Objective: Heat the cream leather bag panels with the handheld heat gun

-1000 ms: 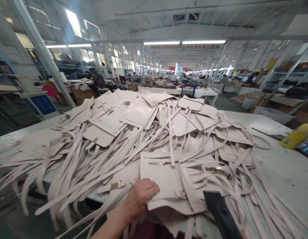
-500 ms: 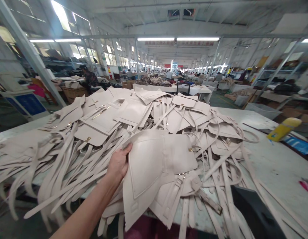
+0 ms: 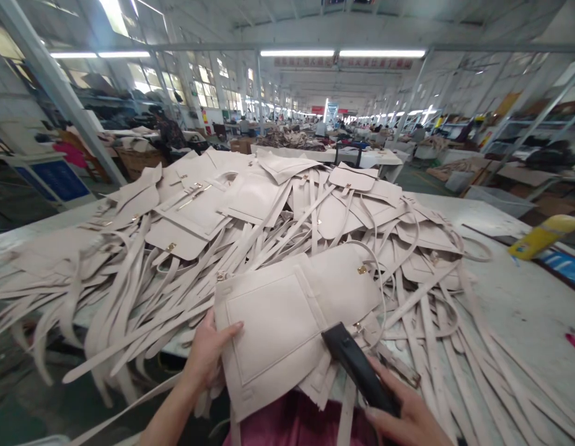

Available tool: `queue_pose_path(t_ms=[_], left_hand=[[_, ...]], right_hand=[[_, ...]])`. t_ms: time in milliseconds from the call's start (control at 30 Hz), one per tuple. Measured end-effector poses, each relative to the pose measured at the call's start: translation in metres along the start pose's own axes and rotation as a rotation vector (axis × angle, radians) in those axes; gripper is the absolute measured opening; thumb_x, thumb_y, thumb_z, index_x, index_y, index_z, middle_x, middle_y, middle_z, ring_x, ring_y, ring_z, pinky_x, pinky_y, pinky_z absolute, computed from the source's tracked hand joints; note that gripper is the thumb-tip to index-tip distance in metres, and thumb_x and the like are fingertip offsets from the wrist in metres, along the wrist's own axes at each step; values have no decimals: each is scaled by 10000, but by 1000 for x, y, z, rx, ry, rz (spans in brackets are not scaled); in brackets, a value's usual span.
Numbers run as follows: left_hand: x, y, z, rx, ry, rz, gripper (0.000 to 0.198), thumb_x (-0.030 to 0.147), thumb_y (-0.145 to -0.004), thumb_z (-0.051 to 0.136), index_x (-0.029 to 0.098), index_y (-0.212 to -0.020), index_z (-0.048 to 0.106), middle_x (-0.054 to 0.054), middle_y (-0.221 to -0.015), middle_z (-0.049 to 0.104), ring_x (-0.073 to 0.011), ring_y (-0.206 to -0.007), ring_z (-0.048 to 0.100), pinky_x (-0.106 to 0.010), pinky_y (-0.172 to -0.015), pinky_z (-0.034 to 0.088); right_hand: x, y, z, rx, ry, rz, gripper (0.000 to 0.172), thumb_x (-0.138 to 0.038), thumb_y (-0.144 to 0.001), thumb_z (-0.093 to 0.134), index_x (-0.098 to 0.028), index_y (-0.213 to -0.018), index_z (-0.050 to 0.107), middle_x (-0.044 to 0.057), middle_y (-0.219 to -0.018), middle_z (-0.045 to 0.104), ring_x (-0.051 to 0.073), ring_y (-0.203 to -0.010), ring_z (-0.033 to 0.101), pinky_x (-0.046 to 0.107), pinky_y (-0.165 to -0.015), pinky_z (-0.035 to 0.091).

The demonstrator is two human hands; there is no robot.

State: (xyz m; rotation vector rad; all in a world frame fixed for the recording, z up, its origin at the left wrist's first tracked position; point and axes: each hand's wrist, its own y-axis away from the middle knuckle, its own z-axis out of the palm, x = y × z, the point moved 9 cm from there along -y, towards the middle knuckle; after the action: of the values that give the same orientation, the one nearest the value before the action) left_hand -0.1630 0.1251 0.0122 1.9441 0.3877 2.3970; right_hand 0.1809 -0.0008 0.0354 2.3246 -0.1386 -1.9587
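A cream leather bag panel (image 3: 278, 328) lies face down at the near edge of a big heap of cream panels and straps (image 3: 269, 229). My left hand (image 3: 208, 353) grips the panel's left edge, thumb on top. My right hand (image 3: 406, 418) is wrapped around a black tool (image 3: 357, 368), whose tip rests on the panel's right side near a small gold clasp (image 3: 362, 269).
The heap covers a long white worktable (image 3: 515, 310). A yellow bottle (image 3: 541, 236) lies at the right, with a blue item beside it. A maroon cloth (image 3: 297, 424) shows at the bottom edge. Metal posts, shelves and other workers fill the hall behind.
My left hand lifted the panel off the heap, flipped it and laid it flat in front of me. My right hand brought the black tool onto the panel.
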Motion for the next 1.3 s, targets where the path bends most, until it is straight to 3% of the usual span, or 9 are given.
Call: queue_pose_path(t_ms=[67,167,367,533,633,733,933,1167,1300], left_hand=[[0,3,-5,56,-147,56,680,211,-591,721,169,-1201,424,-80,-1047,620,-223,-863,613,-320,-720,508],[3,3,-6,73,-294,130,718,211,-604,698,196,-1247,379,-78,-1127,576,-236,-956,576,-333,-785,482],[2,1,-3,41,-178,99,747,208,-578,697,186,-1253,378,-76,-1113,586,-244,-948,578,-332,-781,482],[3,8,-9,118,-146,86,762,203,-551,710,172,-1245,397,-81,-1092,598,-242,-911,592,-329,-773,483],[-1,12,-15,145,-182,114,777,211,-582,690,193,-1282,353,-72,-1125,580,-242,-946,580,-340,-819,462],[-9,13,-20,137,-201,121,785,226,-622,664,210,-1315,296,-69,-1146,568,-243,-969,571,-352,-853,442],[-15,11,-23,133,-182,122,794,236,-599,677,190,-1308,322,-86,-1151,566,-267,-991,557,-365,-866,433],[-17,9,-19,126,-106,106,817,222,-585,682,194,-1311,307,-91,-1154,563,-262,-991,557,-367,-852,439],[-18,8,-21,138,-81,114,806,218,-571,688,191,-1297,340,-93,-1163,557,-262,-998,551,-359,-854,438]], right_hand=[[-4,-15,14,-72,-51,85,562,-223,-688,574,-201,-1243,485,25,-841,690,200,-689,647,235,-554,514],[-10,-38,32,-160,-68,211,643,-204,-716,533,-175,-1326,329,-68,-482,551,124,-351,513,182,-328,401],[-41,-107,63,-208,7,102,573,-189,-689,556,-221,-1248,434,-81,-500,496,126,-340,495,201,-292,397],[-71,-151,63,-25,46,-43,610,-250,-746,533,-225,-1316,320,-76,-571,494,106,-406,507,194,-356,431],[-77,-148,49,14,71,-40,600,-268,-762,522,-235,-1318,299,-86,-543,483,103,-374,494,192,-333,425],[-67,-127,40,-74,101,50,595,-243,-723,559,-218,-1283,360,-85,-505,491,131,-333,509,209,-277,415],[-38,-85,48,-219,153,200,623,-185,-727,511,-281,-1308,310,-58,-591,547,123,-373,517,207,-293,431],[-39,-90,59,-220,329,164,604,-127,-701,474,-257,-1279,359,-69,-543,516,115,-382,514,165,-304,381],[-35,-80,59,-285,295,251,613,-133,-674,483,-238,-1268,375,-79,-531,489,94,-350,479,153,-290,372]])
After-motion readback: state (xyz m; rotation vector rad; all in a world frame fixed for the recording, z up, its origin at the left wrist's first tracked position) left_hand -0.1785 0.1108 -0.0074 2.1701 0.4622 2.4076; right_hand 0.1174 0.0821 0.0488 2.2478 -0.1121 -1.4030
